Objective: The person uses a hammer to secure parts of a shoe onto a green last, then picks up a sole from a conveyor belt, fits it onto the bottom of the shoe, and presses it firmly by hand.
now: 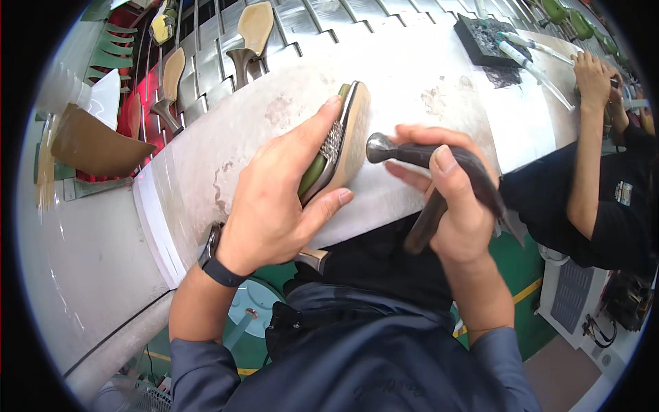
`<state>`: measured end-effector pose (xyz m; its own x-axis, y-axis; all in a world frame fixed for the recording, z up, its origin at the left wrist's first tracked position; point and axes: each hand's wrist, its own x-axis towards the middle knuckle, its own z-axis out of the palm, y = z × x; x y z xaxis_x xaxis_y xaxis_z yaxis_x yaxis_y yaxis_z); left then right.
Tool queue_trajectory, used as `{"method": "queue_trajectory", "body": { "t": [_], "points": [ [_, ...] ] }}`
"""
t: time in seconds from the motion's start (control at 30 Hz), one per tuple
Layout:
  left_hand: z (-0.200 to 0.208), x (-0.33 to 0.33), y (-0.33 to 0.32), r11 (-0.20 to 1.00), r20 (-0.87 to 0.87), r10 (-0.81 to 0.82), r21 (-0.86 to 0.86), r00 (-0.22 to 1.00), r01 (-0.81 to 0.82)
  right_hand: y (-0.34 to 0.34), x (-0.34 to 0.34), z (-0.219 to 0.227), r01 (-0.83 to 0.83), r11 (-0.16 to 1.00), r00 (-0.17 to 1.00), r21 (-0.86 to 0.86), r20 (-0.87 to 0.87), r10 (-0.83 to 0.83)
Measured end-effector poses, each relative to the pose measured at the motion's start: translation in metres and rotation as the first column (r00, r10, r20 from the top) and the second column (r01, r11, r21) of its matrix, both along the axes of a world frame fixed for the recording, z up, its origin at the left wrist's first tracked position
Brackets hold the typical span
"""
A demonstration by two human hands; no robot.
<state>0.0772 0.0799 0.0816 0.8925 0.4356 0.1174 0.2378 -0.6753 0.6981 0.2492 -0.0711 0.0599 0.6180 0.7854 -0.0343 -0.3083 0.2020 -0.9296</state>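
Observation:
My left hand (268, 196) is wrapped round a green high-heeled shoe (355, 130), which lies on its side with its tan sole turned to the right. A band of glittering trim crosses the upper, partly under my fingers. The heel pokes out below my wrist. In my right hand (463, 223) is a cobbler's hammer (412, 154), gripped near the head with the handle pointing down. Its round, shiny face points at the sole, a small gap away from it. The hammer's thin claw end sticks out behind my fingers.
Both hands are over a pale, stained worktable (412, 69). Beyond it runs a slatted metal conveyor (316, 27) carrying more heeled shoes (256, 31). Syringes (528, 65) rest against a black block (480, 41) at far right, near a co-worker's hand (592, 77). A curved brown sheet (99, 141) stands left.

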Motion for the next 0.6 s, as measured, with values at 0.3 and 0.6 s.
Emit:
{"method": "queue_trajectory", "body": {
  "t": [0.3,0.6],
  "points": [
    [0.000,0.000,0.006,0.997,-0.047,-0.038,0.060,0.998,0.041,0.008,-0.020,-0.013,0.008,0.996,0.963,-0.089,-0.268,-0.032],
    [0.003,0.004,0.011,0.996,-0.038,-0.072,0.045,0.997,0.074,0.014,0.015,-0.004,-0.237,0.971,0.968,-0.015,0.079,0.238]
  ]
}}
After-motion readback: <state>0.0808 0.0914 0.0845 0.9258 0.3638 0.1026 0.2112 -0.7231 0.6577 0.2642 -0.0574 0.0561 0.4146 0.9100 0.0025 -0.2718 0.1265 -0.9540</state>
